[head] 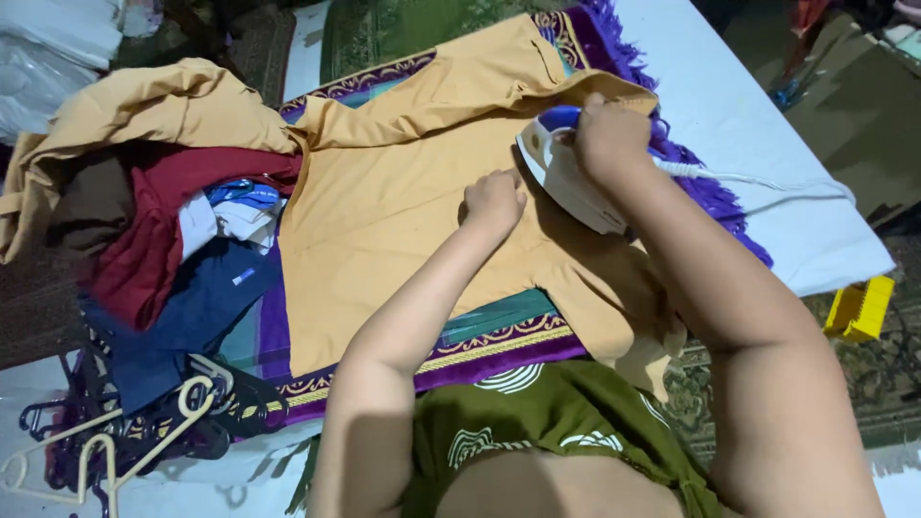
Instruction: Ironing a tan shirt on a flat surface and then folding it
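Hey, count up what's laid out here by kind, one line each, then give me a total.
White and blue electric iron, gripped by the right hand: 1
Mustard-yellow cloth garment spread flat, under the left hand: 1
Purple fringed patterned mat beneath it: 1
Heap of mixed folded clothes: 1
Small yellow box: 1
Total: 5

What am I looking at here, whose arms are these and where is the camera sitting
There is no machine here: one picture, taken by a camera worn on a person's head, looking down at their own two bare arms. The right hand grips the handle of a white and blue clothes iron, which rests on a mustard yellow garment. The left hand, closed in a fist, presses on the same garment beside the iron. The garment is spread over a purple fringed mat. To the left lies a pile of clothes, with clothes hangers nearer the person. The iron's white cord trails to the right.
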